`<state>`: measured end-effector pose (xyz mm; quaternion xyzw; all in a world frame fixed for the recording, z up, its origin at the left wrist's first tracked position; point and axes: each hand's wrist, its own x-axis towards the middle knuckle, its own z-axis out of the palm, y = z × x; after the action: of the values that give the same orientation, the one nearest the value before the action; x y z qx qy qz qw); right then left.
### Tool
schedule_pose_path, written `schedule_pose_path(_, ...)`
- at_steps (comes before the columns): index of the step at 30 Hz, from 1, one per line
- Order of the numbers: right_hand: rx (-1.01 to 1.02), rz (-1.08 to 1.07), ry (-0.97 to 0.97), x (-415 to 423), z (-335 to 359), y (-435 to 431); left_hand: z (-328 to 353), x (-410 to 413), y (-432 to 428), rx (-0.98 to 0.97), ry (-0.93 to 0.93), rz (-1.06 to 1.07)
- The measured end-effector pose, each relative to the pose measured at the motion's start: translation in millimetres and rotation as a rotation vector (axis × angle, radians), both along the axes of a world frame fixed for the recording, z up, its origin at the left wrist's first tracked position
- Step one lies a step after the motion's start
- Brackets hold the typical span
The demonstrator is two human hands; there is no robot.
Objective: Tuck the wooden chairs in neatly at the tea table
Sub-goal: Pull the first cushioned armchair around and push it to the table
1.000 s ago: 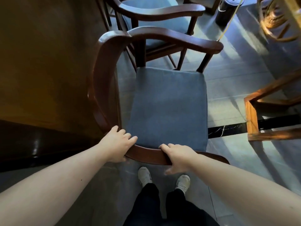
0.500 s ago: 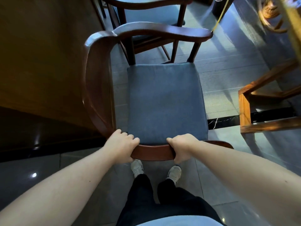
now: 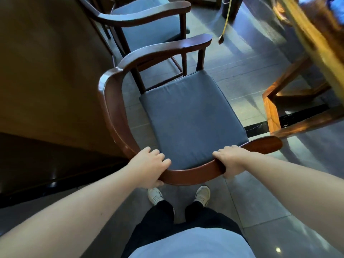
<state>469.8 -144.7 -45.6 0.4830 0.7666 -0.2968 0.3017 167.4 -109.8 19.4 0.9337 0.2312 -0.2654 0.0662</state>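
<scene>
I am clenching both grips on the chair [image 3: 189,116]: left hand [image 3: 149,167] and right hand [image 3: 231,161] wrapping its curved armrest rail, seat skewed beside the dark table [image 3: 46,71] on my left. The risk, I am judging, is the backrest knocking the table edge or the second chair [image 3: 141,17] just ahead if I am swinging it unevenly.

Under both hands the chair's curved rail [image 3: 193,175] is glossy reddish-brown wood, and just beyond the fingers its seat cushion [image 3: 188,120] is plain slate blue. Below the hands, white sneakers [image 3: 202,194] and black trousers [image 3: 160,218] stand on grey floor tiles [image 3: 260,211]; right of the right hand, a black marbled strip [image 3: 256,127] crosses them.
</scene>
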Motion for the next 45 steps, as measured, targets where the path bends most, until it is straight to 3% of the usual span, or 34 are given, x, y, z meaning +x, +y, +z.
schedule_pose_path(9,0.156,-0.352,0.393,-99.6,43.1,-20.6,51.0,-78.4,78.7,0.104,-0.038,-0.199)
schedule_pose_path(13,0.261,-0.5,0.46,-168.2,48.6,-12.3,53.7,-107.5,124.0,0.134,-0.048,-0.323)
schedule_pose_path(20,0.262,-0.77,0.323,-226.0,30.9,-7.7,42.8,-124.3,186.8,0.146,-0.067,-0.508)
schedule_pose_path(27,0.189,-0.598,0.033,-223.6,17.2,-10.0,37.4,-109.9,210.9,0.087,-0.085,-0.475)
schedule_pose_path(37,-0.118,-0.601,0.109,-210.1,14.7,11.6,29.4,-108.4,210.1,0.037,-0.206,-0.449)
schedule_pose_path(45,-0.178,-0.536,-0.076,-104.9,38.5,-33.7,17.8,-30.4,124.6,0.067,-0.282,-0.38)
